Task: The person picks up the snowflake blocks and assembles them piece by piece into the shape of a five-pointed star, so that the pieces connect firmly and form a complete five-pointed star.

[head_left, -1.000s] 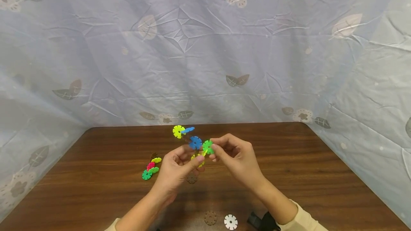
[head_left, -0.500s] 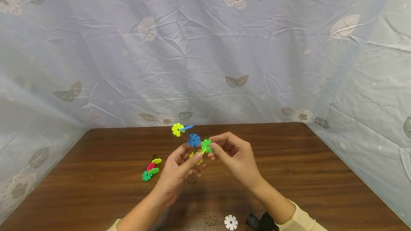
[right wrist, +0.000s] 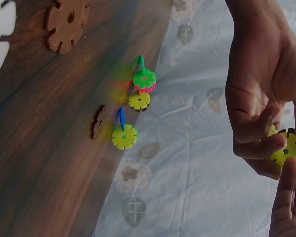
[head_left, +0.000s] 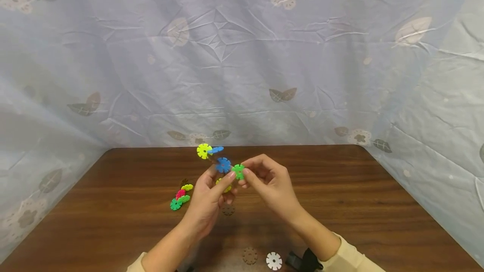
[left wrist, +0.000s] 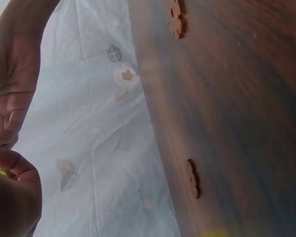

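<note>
Above the table, both hands meet at a chain of notched interlocking discs. My left hand (head_left: 206,196) grips the chain, its thumb tip against the left edge of a green disc (head_left: 238,171). From the right, my right hand (head_left: 274,181) pinches that disc between thumb and fingers. A blue disc (head_left: 223,165) sits above the left fingers, and a yellow disc (head_left: 226,187) shows behind the left thumb. Farther out are another yellow disc (head_left: 203,150) and a tilted blue disc (head_left: 217,150). The fingers hide some of the joints.
Left on the table (head_left: 113,217) lies a linked group with a teal disc (head_left: 175,204) and a pink disc (head_left: 180,194). Loose brown discs (head_left: 249,256) and a white disc (head_left: 274,261) lie nearer. A black object (head_left: 304,261) is partly under the right forearm. Patterned cloth (head_left: 242,74) surrounds the table.
Both hands have shifted slightly left with the chain. The left thumb has moved up against the green disc, and the small yellow piece seen beside it earlier is now hidden.
</note>
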`<state>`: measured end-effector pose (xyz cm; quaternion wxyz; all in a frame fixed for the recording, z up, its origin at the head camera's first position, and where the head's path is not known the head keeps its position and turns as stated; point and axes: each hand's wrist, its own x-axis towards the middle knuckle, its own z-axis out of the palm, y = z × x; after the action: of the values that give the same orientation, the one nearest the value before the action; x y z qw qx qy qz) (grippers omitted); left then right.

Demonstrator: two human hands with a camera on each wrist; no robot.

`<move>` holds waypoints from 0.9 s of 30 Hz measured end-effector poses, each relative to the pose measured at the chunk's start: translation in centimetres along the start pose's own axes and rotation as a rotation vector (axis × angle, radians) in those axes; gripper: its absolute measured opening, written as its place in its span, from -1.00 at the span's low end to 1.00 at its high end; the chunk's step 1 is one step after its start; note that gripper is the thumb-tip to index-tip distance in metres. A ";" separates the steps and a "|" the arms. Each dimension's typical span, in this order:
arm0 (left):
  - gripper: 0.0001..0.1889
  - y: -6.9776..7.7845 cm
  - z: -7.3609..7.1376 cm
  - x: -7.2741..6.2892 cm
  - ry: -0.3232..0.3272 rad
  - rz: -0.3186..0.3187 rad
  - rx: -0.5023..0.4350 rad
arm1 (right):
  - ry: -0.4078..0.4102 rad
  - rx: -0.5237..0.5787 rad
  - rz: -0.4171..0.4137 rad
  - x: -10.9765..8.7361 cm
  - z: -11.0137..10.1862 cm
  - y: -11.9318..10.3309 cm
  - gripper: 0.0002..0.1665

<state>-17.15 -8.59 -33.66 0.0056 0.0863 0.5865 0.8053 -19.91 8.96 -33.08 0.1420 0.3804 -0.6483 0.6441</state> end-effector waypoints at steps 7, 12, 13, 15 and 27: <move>-0.96 0.6 -0.5 0.1 0.009 -0.011 0.016 | -0.036 0.018 0.036 0.5 0.5 0.1 -0.86; -0.97 1.2 -0.9 0.1 0.013 -0.012 -0.002 | -0.061 0.000 0.047 1.0 0.6 0.1 -0.86; -0.97 1.4 -1.0 0.1 0.019 -0.008 -0.010 | -0.062 -0.013 0.052 1.2 0.5 0.1 -0.86; -0.95 2.0 -1.4 0.2 0.042 0.005 -0.023 | -0.066 -0.046 0.068 1.7 0.4 0.3 -0.84; -0.88 5.2 -3.8 0.7 0.094 0.053 0.025 | -0.413 -0.468 0.395 5.1 1.5 5.1 -0.77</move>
<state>-17.90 -13.78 -29.75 -0.0442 0.0641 0.5937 0.8009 -26.29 5.33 -33.57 -0.0358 0.3270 -0.8541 0.4029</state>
